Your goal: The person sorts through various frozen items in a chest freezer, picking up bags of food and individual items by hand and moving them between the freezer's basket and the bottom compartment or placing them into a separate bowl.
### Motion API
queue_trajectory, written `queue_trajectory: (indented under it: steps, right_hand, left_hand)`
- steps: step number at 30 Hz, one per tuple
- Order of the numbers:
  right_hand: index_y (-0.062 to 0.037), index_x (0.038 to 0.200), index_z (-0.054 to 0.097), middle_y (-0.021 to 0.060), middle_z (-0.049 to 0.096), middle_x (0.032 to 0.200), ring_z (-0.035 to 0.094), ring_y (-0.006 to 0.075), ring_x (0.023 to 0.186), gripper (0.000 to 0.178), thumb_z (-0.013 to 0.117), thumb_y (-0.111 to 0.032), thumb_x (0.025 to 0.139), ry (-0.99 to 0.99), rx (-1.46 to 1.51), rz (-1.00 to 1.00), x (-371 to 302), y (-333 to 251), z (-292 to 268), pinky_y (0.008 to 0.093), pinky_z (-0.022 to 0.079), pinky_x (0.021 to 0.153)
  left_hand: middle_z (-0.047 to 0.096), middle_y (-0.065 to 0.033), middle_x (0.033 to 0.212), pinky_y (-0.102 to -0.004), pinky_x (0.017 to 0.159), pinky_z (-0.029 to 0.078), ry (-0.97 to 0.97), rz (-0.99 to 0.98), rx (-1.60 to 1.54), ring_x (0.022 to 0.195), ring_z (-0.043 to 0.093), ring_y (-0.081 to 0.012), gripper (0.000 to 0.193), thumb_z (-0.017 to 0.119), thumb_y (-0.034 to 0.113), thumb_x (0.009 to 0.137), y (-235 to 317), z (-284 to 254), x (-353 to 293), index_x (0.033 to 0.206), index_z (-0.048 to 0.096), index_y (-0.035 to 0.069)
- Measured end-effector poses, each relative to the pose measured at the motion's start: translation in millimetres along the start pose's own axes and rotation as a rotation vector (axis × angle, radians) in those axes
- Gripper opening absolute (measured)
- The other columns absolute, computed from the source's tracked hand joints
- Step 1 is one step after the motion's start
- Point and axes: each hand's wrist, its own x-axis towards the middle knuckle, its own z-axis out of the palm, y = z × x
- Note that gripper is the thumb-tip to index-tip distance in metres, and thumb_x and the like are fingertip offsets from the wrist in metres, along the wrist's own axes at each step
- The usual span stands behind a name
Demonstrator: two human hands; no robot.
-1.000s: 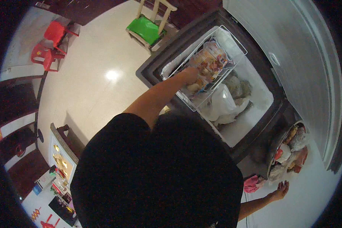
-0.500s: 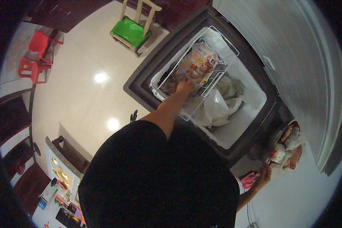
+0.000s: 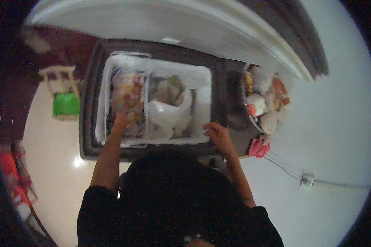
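The chest freezer [image 3: 152,151] stands with its lid raised. A white wire basket [image 3: 127,145] hangs across its left side, holding a colourful food package [image 3: 130,86] and other packets. Among these lies my left hand [image 3: 121,117]; its fingers are blurred against the packets, so I cannot see their grip. Over the freezer's near right rim is my right hand [image 3: 217,133], fingers loosely bent and apart, with nothing visible in it. Between the hands, deeper in the freezer, sit a white plastic bag [image 3: 165,117] and a greyish-green bagged lump [image 3: 169,90].
The raised lid [image 3: 152,20] spans the far side. To the right stands a container of bagged goods [image 3: 268,96], with a pink cloth [image 3: 259,148] near it. A wall socket [image 3: 306,182] is at the right. A green-seated chair [image 3: 66,103] and red stools [image 3: 16,173] are left.
My view has turned toward the right. My right hand has moved from beside the pink cloth to above the freezer's near right rim. My left hand stays in the basket.
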Motion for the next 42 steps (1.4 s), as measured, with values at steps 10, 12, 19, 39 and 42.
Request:
queue_trajectory:
  steps: [10,12,19,39,42]
  right_hand:
    - [-0.0015,0.100,0.059,0.0091,0.062,0.094,0.061,0.0169,0.080,0.018,0.053,-0.005,0.084,0.296,-0.274,-0.306,-15,-2,-43,0.0274,0.048,0.070]
    - [-0.0007,0.101,0.058,0.0098,0.061,0.097,0.060,0.0172,0.081,0.018,0.051,-0.005,0.085,0.318,-0.095,-0.173,-16,7,-60,0.0274,0.049,0.073]
    - [-0.0016,0.104,0.057,0.0099,0.062,0.095,0.060,0.0146,0.076,0.020,0.048,-0.008,0.087,0.275,0.042,-0.196,-46,1,-87,0.0270,0.049,0.069]
    - [0.0000,0.108,0.053,0.0076,0.058,0.102,0.055,0.0135,0.082,0.022,0.047,-0.004,0.088,0.883,0.068,-0.344,-98,66,-233,0.0254,0.046,0.072]
    - [-0.0003,0.114,0.049,0.0097,0.055,0.109,0.055,0.0161,0.090,0.028,0.050,-0.010,0.088,0.965,0.188,-0.202,-110,85,-262,0.0259,0.047,0.073]
  left_hand:
    - [0.051,-0.0112,0.117,-0.0413,0.088,0.044,-0.045,-0.675,-1.439,0.106,0.052,-0.0290,0.064,0.069,0.019,0.073,81,-122,-3,0.127,0.037,0.005]
    - [0.048,-0.0118,0.122,-0.0437,0.095,0.039,-0.029,-0.621,-1.742,0.112,0.048,-0.0290,0.062,0.065,0.020,0.076,125,-145,-10,0.128,0.036,0.006]
    - [0.042,-0.0142,0.126,-0.0474,0.093,0.037,-0.363,0.208,-2.222,0.111,0.045,-0.0351,0.071,0.071,0.028,0.067,271,-181,18,0.127,0.038,0.010]
    - [0.047,-0.0127,0.119,-0.0400,0.087,0.044,-0.819,0.322,-1.758,0.108,0.051,-0.0274,0.074,0.072,0.033,0.069,481,-115,97,0.127,0.034,0.009]
    - [0.048,-0.0126,0.119,-0.0373,0.087,0.045,-0.867,0.290,-1.655,0.107,0.051,-0.0261,0.077,0.074,0.029,0.067,522,-113,111,0.128,0.033,0.006]
